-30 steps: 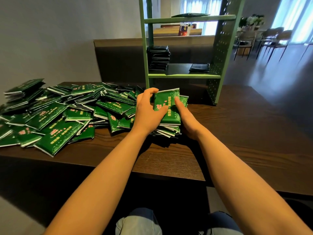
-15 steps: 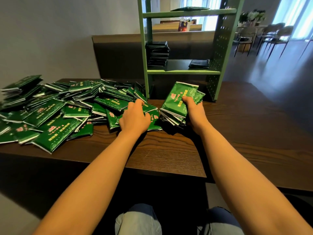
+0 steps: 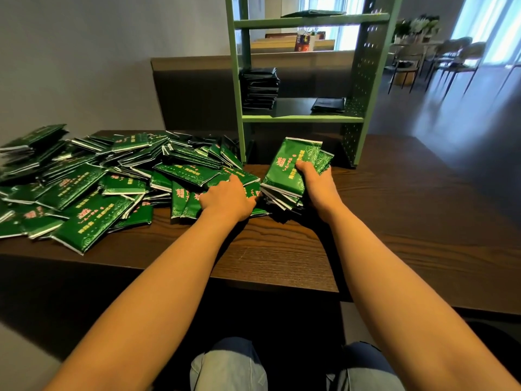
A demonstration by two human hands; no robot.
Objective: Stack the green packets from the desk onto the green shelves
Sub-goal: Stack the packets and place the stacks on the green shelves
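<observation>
So, tabletop (image 3: 408, 221): dark wood grain, lying under both grips and running far out to the right of the right grip.
Green shelves (image 3: 301, 118): metal frame with perforated side panels, standing on the tabletop just beyond the right grip.
Loose packets (image 3: 84, 187): a wide, untidy heap of green packets with pink print, spreading from under the left grip far out to its left.
Held bundle (image 3: 284, 170): a thick stack of green packets in the right grip, tilted with its far end raised, its near edges fanned out low by the tabletop, just right of the left grip.
Dark stack (image 3: 259, 87): a tall pile on the lower shelf, up and beyond the left grip, against the left post.
Small pile (image 3: 328, 104): a few flat packets on the same shelf, straight beyond the right grip.
Top packet (image 3: 313, 13): lying flat on the upper shelf, high above both grips.
Right grip (image 3: 318, 184): curled round the held bundle, thumb on its top face, fingers wrapped over its right edge.
Left grip (image 3: 228, 200): palm down on the heap's near right edge, fingers lying over the packets; whether it pinches one, I cannot tell.
</observation>
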